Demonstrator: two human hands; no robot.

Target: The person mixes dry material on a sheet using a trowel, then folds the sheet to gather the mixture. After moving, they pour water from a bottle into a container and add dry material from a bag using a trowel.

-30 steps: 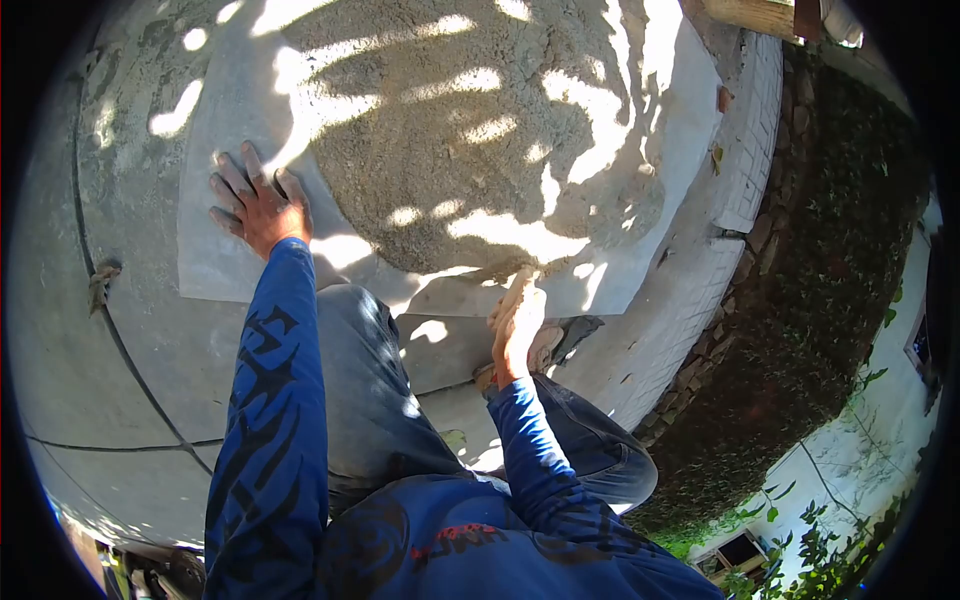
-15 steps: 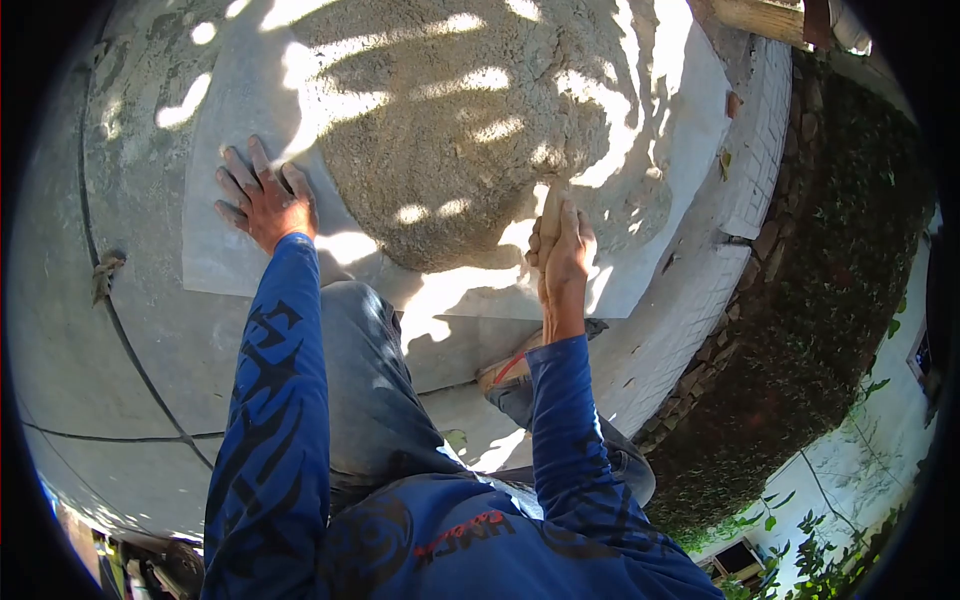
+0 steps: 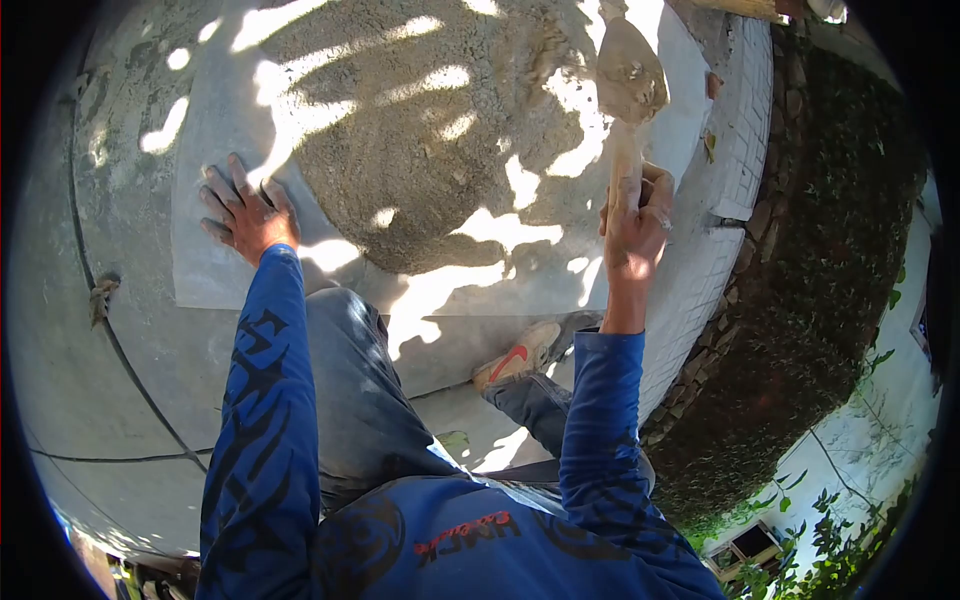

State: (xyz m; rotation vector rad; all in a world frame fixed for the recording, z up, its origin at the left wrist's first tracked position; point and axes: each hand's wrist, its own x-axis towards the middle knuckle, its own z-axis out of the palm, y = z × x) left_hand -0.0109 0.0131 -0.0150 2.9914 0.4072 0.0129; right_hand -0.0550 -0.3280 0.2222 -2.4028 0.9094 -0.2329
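Note:
A broad mound of grey-brown wet mortar (image 3: 400, 150) lies on a pale flat sheet (image 3: 225, 285), dappled with sunlight. My left hand (image 3: 250, 215) rests on the sheet at the left of the mound, fingers spread and dusty. My right hand (image 3: 638, 225) is wrapped round the handle of a trowel (image 3: 632, 80). The trowel's rounded blade is coated in mortar and points away from me, over the right side of the mound.
A shoe (image 3: 520, 355) and my bent knee (image 3: 345, 330) are close to the sheet's near edge. Stones and a dark planted bed (image 3: 810, 300) curve along the right. A dark line (image 3: 130, 350) crosses the concrete at left.
My right hand has moved to the right with the trowel, and its blade, hidden in the mortar before, now shows in full. My left hand stays on the sheet.

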